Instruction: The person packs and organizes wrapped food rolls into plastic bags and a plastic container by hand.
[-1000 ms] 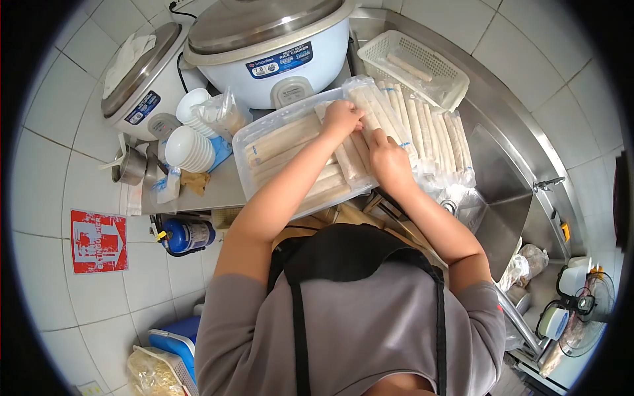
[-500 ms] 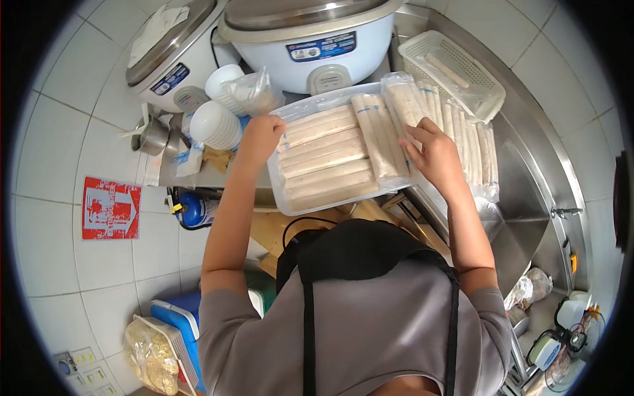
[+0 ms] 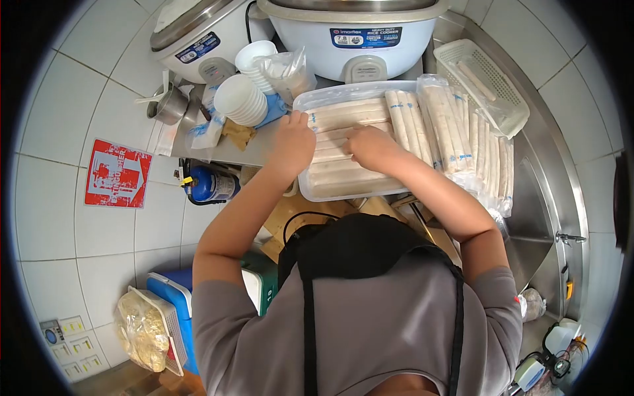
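Long pale rolls (image 3: 350,119) in clear sleeves with blue print lie side by side in a translucent plastic container (image 3: 356,196). My left hand (image 3: 294,143) is curled over the container's left wall, close to the roll ends. Over the middle of the rolls, my right hand (image 3: 375,150) has its fingers bent and drawn together. What its fingertips hold, if anything, is hidden. A wrapped bundle of rolls (image 3: 448,125) leans at the container's right edge, and more packed rolls (image 3: 492,155) lie beyond it.
Two rice cookers (image 3: 365,56) (image 3: 214,69) stand behind. White bowls (image 3: 239,102) are stacked at the left, near a metal pot (image 3: 168,107). A perforated basket (image 3: 512,109) sits at the back right, beside a steel sink (image 3: 528,231). Below the counter is a blue extinguisher (image 3: 212,185).
My right hand has moved left from the bundle at the container's right side to the rolls in the middle. My left hand remains at the left wall. The camera view has shifted.
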Demonstrator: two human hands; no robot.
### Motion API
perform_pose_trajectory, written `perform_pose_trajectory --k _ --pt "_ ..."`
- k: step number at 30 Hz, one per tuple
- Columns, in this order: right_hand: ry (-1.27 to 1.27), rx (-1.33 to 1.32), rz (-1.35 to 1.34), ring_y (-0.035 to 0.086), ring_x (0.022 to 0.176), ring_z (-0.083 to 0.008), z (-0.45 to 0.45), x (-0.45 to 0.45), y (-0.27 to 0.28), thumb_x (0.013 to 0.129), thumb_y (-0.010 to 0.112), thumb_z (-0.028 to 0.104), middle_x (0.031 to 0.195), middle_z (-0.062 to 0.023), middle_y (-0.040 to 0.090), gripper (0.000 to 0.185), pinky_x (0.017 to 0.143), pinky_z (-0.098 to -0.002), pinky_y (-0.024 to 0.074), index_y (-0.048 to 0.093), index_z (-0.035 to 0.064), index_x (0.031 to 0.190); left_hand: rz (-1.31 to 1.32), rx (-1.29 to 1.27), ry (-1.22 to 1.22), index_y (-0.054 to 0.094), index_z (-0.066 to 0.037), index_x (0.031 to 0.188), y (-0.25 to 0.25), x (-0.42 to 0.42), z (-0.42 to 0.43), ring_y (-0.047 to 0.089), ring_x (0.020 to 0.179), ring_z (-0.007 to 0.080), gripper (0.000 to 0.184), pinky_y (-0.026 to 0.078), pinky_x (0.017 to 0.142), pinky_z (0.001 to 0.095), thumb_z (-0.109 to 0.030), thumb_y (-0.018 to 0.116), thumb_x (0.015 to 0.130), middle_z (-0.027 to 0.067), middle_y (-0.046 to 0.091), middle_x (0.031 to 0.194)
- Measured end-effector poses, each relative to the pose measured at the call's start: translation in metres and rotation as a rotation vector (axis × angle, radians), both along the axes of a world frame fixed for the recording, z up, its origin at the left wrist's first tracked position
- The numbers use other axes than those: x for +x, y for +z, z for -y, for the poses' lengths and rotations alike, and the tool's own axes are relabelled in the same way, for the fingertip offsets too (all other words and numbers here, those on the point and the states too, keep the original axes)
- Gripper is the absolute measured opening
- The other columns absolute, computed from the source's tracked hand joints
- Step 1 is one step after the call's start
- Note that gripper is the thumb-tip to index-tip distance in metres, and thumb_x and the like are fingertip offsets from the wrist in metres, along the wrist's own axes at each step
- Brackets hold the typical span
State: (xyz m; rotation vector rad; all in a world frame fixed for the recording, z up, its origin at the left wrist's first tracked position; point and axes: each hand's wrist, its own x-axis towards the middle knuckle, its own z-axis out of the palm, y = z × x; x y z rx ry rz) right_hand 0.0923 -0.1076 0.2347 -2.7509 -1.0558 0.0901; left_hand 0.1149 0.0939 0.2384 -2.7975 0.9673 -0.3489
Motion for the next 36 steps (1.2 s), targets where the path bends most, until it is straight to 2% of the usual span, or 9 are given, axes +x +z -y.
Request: perform_pose_trajectory --k 2,4,11,17,25,29,32,35,36 --pt "0.043 -0.019 0.036 0.059 0.087 -0.0297 -0.008 0.008 -0.013 0.071 0.062 0.007 0.084 -0.0111 0.061 0.007 0.075 -0.04 0.0482 0.064 0.0039 0.076 0.034 0.07 -0.038 0.069 -0.009 0.067 0.0 -0.003 0.0 0.046 0.094 0.0224 0.013 0.034 0.077 0.035 -0.014 0.057 0.07 0.0071 0.058 0.089" --pt "0.105 0.003 0.096 0.062 0.081 -0.0308 -0.014 0.015 -0.019 0.074 0.054 0.004 0.078 -0.0144 0.064 0.013 0.071 -0.0403 0.0503 0.066 0.0033 0.079 0.019 0.084 -0.051 0.068 -0.008 0.066 -0.001 -0.003 0.002 0.047 0.094 0.0228 0.009 0.034 0.08 0.0351 -0.014 0.061 0.067 0.0074 0.058 0.085" --pt "0.114 0.044 0.126 0.061 0.088 -0.0302 -0.021 0.015 -0.023 0.078 0.051 0.006 0.087 -0.0135 0.063 0.016 0.076 -0.0396 0.0501 0.066 0.0044 0.082 -0.143 0.339 -0.083 0.068 -0.012 0.065 -0.004 0.004 0.012 0.053 0.088 0.0197 0.011 0.032 0.083 0.0368 -0.012 0.058 0.07 0.0049 0.064 0.078" --pt "0.082 0.03 0.058 0.059 0.093 -0.0294 -0.015 0.013 -0.019 0.076 0.053 0.007 0.094 -0.0127 0.062 0.016 0.081 -0.0386 0.0484 0.065 0.0043 0.086 -0.352 0.543 -0.348 0.068 -0.009 0.067 0.006 0.036 -0.001 0.051 0.093 0.0198 0.01 0.031 0.084 0.0365 -0.014 0.062 0.072 0.0049 0.064 0.083" --pt "0.179 0.002 0.069 0.056 0.098 -0.0278 -0.013 0.011 -0.028 0.072 0.059 0.01 0.093 -0.0137 0.063 0.017 0.086 -0.0375 0.0458 0.064 0.0006 0.084 -0.537 0.423 -0.348 0.066 -0.005 0.078 0.002 0.048 -0.008 0.049 0.098 0.0225 0.01 0.031 0.085 0.0365 -0.013 0.061 0.075 0.0061 0.061 0.092" --pt "0.189 0.144 0.088 0.056 0.093 -0.0315 -0.008 0.015 -0.03 0.07 0.061 0.013 0.088 -0.0156 0.063 0.018 0.085 -0.0381 0.0456 0.062 -0.0009 0.081 -0.514 0.364 -0.384 0.069 -0.003 0.081 -0.001 0.054 -0.016 0.05 0.101 0.0239 0.019 0.034 0.085 0.0371 -0.021 0.062 0.078 0.0089 0.064 0.092" --pt "0.148 0.275 0.05 0.056 0.087 -0.035 -0.001 0.022 -0.017 0.071 0.061 0.013 0.081 -0.0177 0.06 0.014 0.08 -0.0407 0.0452 0.059 0.0002 0.075 -0.502 0.247 -0.3 0.062 -0.006 0.088 0.028 0.059 -0.019 0.048 0.096 0.0241 0.013 0.033 0.086 0.0382 -0.016 0.059 0.081 0.0075 0.059 0.093" --pt "0.096 0.481 -0.084 0.053 0.077 -0.0368 0.012 0.029 -0.002 0.072 0.06 0.012 0.072 -0.019 0.055 0.016 0.068 -0.043 0.0422 0.051 0.0007 0.066 -0.704 -0.174 -0.272 0.058 -0.006 0.093 0.05 0.078 -0.034 0.048 0.098 0.0254 0.021 0.035 0.085 0.0416 -0.024 0.06 0.083 0.008 0.058 0.097" --pt "0.088 0.503 -0.114 0.053 0.075 -0.0364 0.013 0.029 0.002 0.072 0.06 0.012 0.072 -0.0186 0.055 0.016 0.067 -0.0425 0.042 0.05 0.0005 0.066 -0.654 -0.293 -0.261 0.057 -0.006 0.093 0.051 0.074 -0.033 0.048 0.1 0.0256 0.023 0.035 0.088 0.0425 -0.026 0.061 0.082 0.0082 0.058 0.097"
